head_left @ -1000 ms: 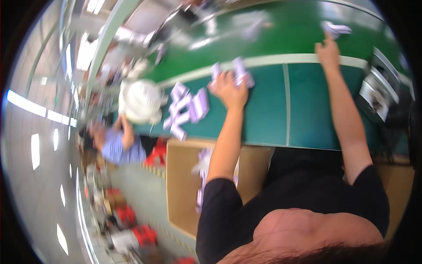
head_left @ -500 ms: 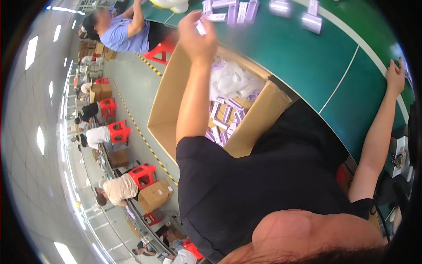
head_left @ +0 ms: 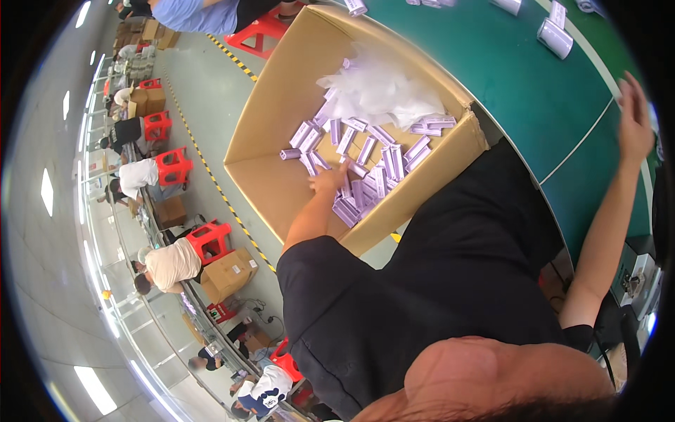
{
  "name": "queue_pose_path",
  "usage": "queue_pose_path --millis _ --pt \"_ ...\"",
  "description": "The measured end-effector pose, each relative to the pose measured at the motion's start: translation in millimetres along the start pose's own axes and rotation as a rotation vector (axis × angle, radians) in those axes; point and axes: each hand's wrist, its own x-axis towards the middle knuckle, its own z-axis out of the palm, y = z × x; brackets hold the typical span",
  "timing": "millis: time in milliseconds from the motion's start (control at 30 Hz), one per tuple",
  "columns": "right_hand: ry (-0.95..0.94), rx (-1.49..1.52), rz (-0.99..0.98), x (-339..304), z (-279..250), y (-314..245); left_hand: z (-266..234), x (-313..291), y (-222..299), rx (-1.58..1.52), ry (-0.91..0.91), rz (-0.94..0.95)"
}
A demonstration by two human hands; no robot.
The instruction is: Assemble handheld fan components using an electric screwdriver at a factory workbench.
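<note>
My left hand (head_left: pixel 327 181) reaches down inside a cardboard box (head_left: pixel 264 126), its fingers apart among small purple-and-white pieces (head_left: pixel 365 150). The pieces lie loose and jumbled on the box bottom, several touching my fingertips; I see none clearly gripped. Crumpled translucent white plastic film (head_left: pixel 380 95) covers part of them. My right hand (head_left: pixel 635 126) is over the far right side of the green table (head_left: pixel 485 63), fingers stretched out, with a purple object partly visible at the picture's rim beside it.
Purple cylinders (head_left: pixel 555 39) lie on the table's far part, with more purple pieces at the top edge. A red stool (head_left: pixel 260 35) and a seated person in a blue shirt (head_left: pixel 193 15) are beyond the box. People work along a line at left, beside yellow-black floor tape (head_left: pixel 232 207).
My left hand has come down from above the table, where it held a small purple-and-white piece, into the box. My right hand's fingers have straightened. The view has shifted.
</note>
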Motion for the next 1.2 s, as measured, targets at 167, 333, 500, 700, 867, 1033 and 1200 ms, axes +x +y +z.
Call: queue_pose_path --millis 167,333,500,700,867,1033,1200 --pt "-0.749 0.246 -0.619 -97.8 73.5 -182.4 20.1 -0.7 -0.9 -0.020 -0.094 0.167" --pt "-0.933 0.171 -0.811 -157.9 93.8 -182.8 72.1 16.8 15.4 -0.196 0.053 0.188" --pt "-0.928 0.231 -0.828 -163.7 93.4 -180.0 110.3 54.7 3.4 -0.275 0.130 0.200" --pt "-0.906 0.246 -0.768 -168.0 95.1 -159.8 97.6 -1.8 28.6 -0.148 0.196 0.170" --pt "-0.877 0.291 -0.783 -168.2 94.6 -159.4 65.6 -4.7 46.8 -0.142 0.121 0.190" --pt "-0.884 0.292 -0.738 -169.3 94.5 -149.0 36.0 -28.5 43.5 -0.105 0.271 0.217" --pt "-0.899 0.288 -0.773 -166.7 96.8 -162.7 24.9 22.7 -7.7 -0.418 0.410 0.423"
